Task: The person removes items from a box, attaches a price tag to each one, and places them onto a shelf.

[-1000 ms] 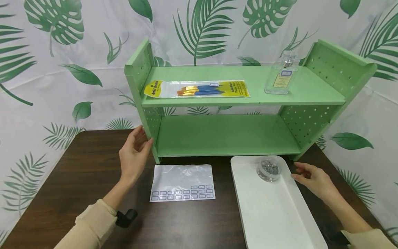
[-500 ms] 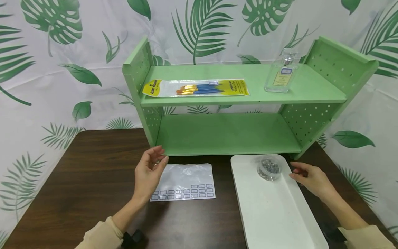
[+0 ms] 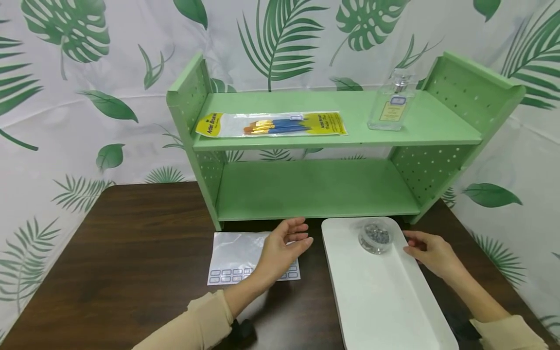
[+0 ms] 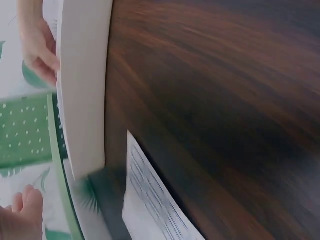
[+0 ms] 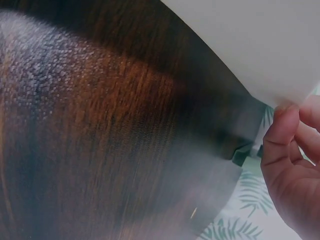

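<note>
In the head view my left hand [image 3: 280,250] hovers above the sheet of small label stickers [image 3: 225,270], its fingers loosely bent and nothing in them. The sheet lies flat on the table, partly hidden by that hand. My right hand [image 3: 434,255] is at the right rim of a white tray [image 3: 385,301]. In the right wrist view its thumb [image 5: 284,125] touches the tray's edge; the fingers are bent beside it. A round clear container [image 3: 375,236] of small silvery pieces stands at the tray's far end.
A green two-tier shelf [image 3: 319,189] stands behind the tray. On its upper board lie a packet of artist brushes [image 3: 271,124] and, upright, a clear glass bottle [image 3: 391,107] with a label. The table [image 3: 109,272] is dark wood.
My left hand has left the shelf's left side and moved right, across the sticker sheet toward the tray. My right hand has shifted slightly, onto the tray's rim.
</note>
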The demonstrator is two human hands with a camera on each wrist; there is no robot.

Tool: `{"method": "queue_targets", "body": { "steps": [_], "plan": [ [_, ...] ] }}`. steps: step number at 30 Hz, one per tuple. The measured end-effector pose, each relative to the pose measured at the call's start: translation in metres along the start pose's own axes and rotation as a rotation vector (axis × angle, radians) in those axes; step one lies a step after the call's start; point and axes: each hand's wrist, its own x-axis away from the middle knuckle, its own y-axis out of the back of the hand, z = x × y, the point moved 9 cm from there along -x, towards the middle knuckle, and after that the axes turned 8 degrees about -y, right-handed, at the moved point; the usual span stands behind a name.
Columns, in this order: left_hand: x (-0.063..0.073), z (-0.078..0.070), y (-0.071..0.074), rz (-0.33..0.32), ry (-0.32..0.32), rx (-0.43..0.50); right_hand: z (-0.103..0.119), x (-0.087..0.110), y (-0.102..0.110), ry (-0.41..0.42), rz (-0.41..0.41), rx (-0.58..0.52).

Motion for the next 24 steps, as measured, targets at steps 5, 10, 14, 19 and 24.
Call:
{"method": "queue_targets", "body": {
  "steps": [5, 10, 14, 19, 24],
  "plan": [
    [-0.013, 0.012, -0.038, 0.068, 0.057, 0.033, 0.001, -0.001, -0.001, 0.0, 0.0, 0.001],
    [-0.025, 0.022, -0.067, 0.085, 0.109, 0.049, 0.002, -0.001, 0.0, 0.001, -0.011, 0.005],
    [-0.031, 0.03, -0.086, 0.095, 0.143, 0.033, 0.002, 0.0, 0.001, 0.0, -0.012, -0.001],
    [-0.037, 0.036, -0.106, 0.099, 0.141, 0.014, 0.004, 0.0, 0.001, 0.002, 0.0, -0.018],
    [-0.043, 0.041, -0.12, 0.095, 0.134, -0.058, 0.004, 0.001, 0.001, 0.001, -0.007, -0.001]
  ]
}}
